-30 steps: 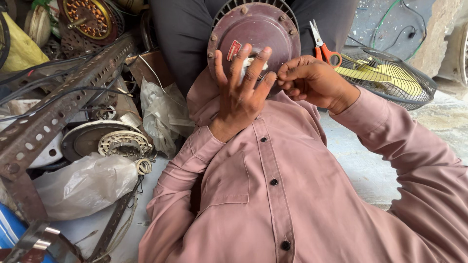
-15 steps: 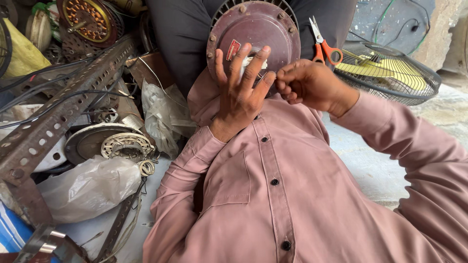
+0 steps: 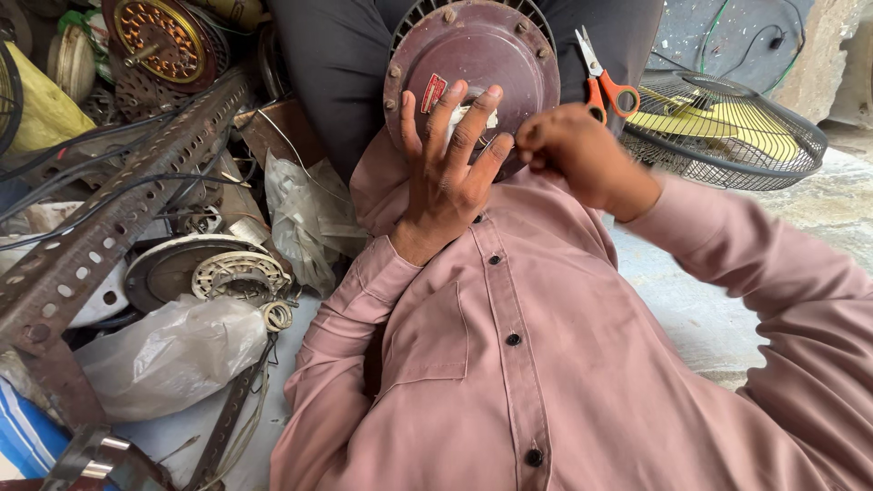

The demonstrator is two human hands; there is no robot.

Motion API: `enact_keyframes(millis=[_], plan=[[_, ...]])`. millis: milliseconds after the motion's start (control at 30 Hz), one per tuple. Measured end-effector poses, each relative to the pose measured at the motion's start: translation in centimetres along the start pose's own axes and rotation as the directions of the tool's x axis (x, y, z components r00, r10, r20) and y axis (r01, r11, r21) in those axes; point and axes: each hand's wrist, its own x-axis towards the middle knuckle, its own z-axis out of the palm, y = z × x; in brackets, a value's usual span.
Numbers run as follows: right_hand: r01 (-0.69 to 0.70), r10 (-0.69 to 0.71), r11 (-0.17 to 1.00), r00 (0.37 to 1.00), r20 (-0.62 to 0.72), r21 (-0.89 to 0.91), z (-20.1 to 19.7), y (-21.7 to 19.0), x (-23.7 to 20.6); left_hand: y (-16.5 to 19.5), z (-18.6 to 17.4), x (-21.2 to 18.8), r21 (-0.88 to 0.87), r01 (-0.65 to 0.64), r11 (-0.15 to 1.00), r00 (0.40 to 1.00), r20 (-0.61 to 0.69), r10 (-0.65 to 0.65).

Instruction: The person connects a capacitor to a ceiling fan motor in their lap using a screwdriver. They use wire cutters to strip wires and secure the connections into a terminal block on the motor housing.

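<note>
The left hand (image 3: pixel 446 173) lies spread on the round maroon metal fan motor housing (image 3: pixel 473 64), steadying it; the right hand (image 3: pixel 568 150), fingers pinched together (on something too small to tell), works beside the left hand; orange-handled scissors (image 3: pixel 605 77) lie right of the housing.

Dusty-pink long-sleeved shirt (image 3: pixel 564 364), dark buttons (image 3: pixel 514 339), chest pocket (image 3: pixel 427 336); dark grey trousers (image 3: pixel 336 64).

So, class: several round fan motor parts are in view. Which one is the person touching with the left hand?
The maroon motor housing on the lap, under the left hand. The copper-wound one and the pale one lie untouched among the scrap.
</note>
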Motion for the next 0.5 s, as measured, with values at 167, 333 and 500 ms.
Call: enact_keyframes(millis=[167,333,500], plan=[[-0.242,0.219,0.851,0.970,0.103,0.466,-1.2,-0.1,0.9,0.1,-0.3,0.8,-0.030,0.003,1.000,1.000,-0.022,-0.004],[0.431,-0.520,0.716,0.854,-0.007,-0.548,-1.3,-1.7,0.5,0.3,-0.7,1.2,0.001,0.011,1.000,1.000,-0.008,-0.011],[-0.030,0.036,0.998,0.991,-0.126,0.053,0.6,0.5,-0.5,0.3,-0.5,1.0,-0.003,0.008,1.000,1.000,0.009,-0.008]])
